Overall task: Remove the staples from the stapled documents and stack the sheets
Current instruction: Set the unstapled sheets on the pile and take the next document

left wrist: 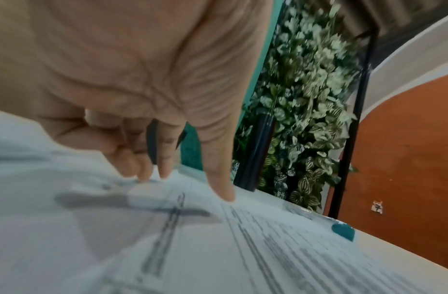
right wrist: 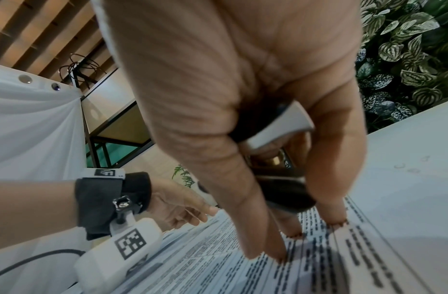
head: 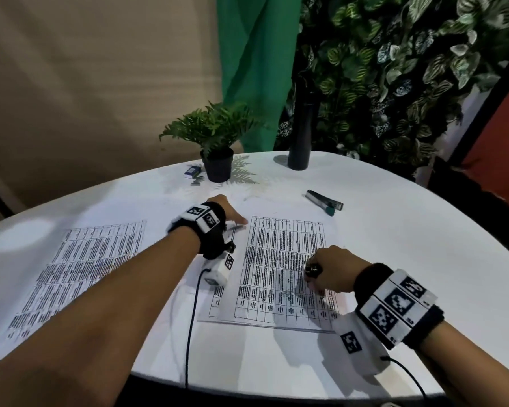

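A printed document (head: pixel 279 259) lies on the white table (head: pixel 409 245) in front of me, with another sheet's edge (head: pixel 217 299) showing under its left side. My left hand (head: pixel 227 214) reaches to its top left corner; the fingers and thumb (left wrist: pixel 217 169) point down and touch the paper (left wrist: pixel 242 248) there. My right hand (head: pixel 326 268) grips a black and metal staple remover (head: pixel 312 270) in its palm (right wrist: pixel 278 179), while its fingertips (right wrist: pixel 290 230) press on the lower right of the page (right wrist: pixel 242 274). More printed sheets (head: pixel 80 268) lie flat at the left.
A stapler (head: pixel 323 201) lies beyond the document at the right. At the back stand a potted fern (head: pixel 218 168) and a black bottle (head: pixel 300 148), with a small staple box (head: pixel 193 171) beside the pot. Wrist camera cables (head: pixel 191 318) hang over the near edge.
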`<state>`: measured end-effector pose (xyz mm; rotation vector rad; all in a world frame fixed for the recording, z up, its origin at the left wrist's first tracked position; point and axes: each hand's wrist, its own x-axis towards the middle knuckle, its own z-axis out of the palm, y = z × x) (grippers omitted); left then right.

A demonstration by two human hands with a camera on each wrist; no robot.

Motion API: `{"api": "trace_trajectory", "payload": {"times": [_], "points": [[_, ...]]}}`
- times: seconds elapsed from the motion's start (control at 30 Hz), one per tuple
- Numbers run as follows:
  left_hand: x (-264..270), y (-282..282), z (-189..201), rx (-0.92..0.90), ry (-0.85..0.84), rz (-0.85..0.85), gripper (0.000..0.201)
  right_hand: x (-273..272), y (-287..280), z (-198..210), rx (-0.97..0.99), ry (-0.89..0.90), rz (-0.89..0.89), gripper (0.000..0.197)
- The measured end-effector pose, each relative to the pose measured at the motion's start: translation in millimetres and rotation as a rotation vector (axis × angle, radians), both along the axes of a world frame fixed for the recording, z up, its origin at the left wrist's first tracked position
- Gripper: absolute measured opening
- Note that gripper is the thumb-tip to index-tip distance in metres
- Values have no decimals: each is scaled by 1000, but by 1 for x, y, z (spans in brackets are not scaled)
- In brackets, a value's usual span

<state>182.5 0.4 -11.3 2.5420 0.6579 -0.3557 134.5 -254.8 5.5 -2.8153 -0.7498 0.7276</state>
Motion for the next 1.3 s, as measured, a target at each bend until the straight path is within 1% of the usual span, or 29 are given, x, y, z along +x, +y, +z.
{"api": "trace_trajectory", "payload": {"times": [0.13, 0.23, 0.27, 0.3, 0.33, 0.37, 0.4, 0.47, 0.53, 0.63, 0.67, 0.7, 0.73, 0.8, 0.83, 0.93, 1.0, 1.1, 1.17, 1.23, 1.3], "points": [[6, -13, -6, -108, 43, 33, 61, 2, -2, -2, 2, -11, 5, 19], [5, -18, -4, -112, 48, 39, 64, 4, 0, -3, -4, -8, 16, 19], [5, -19, -4, -127, 36, 42, 61, 4, 1, -3, -4, -6, 17, 19], [3, -20, -4, -138, 19, 34, 51, 4, 1, -3, -5, -11, 15, 20], [4, -18, -7, -143, -15, 40, 39, 5, 1, -4, -4, -16, 13, 20], [4, -17, -8, -152, -53, 54, 31, 5, 1, -4, 3, -14, 9, 21], [3, -15, -10, -154, -87, 58, 31, 7, -1, -4, 22, -1, -2, 21], [-3, -10, -11, -240, -204, 80, 24, 12, -5, -4, 120, 41, -72, 21], [-11, -6, -11, -337, -364, 123, 21, 21, -12, -2, 294, 52, -222, 21], [-28, -1, -2, -433, -581, 114, 21, 40, -20, 3, 616, 29, -504, 24], [-33, 0, 1, -461, -639, 111, 21, 46, -20, 6, 712, 44, -577, 19], [-37, 3, 5, -492, -689, 104, 19, 51, -20, 10, 806, 79, -630, 10], [-42, 4, 10, -531, -745, 91, 17, 54, -18, 14, 895, 129, -667, 11], [-51, 4, 22, -608, -810, 90, 14, 60, -15, 22, 1062, 246, -729, 19], [-55, 4, 28, -640, -827, 89, 16, 61, -14, 27, 1114, 296, -750, 19], [-64, 2, 44, -734, -899, 52, 35, 63, -11, 40, 1162, 365, -776, 13], [-70, -1, 53, -787, -931, 38, 33, 62, -12, 47, 1166, 332, -778, 12], [-80, -5, 65, -810, -970, -12, 20, 58, -16, 57, 1195, 263, -746, 23], [-83, -6, 68, -777, -1007, -35, 25, 55, -18, 61, 1214, 236, -731, 29], [-85, -6, 68, -767, -1075, -9, 32, 50, -19, 65, 1223, 229, -718, 29], [-85, -3, 65, -736, -1132, 82, 36, 47, -21, 67, 1229, 231, -701, 24]]}}
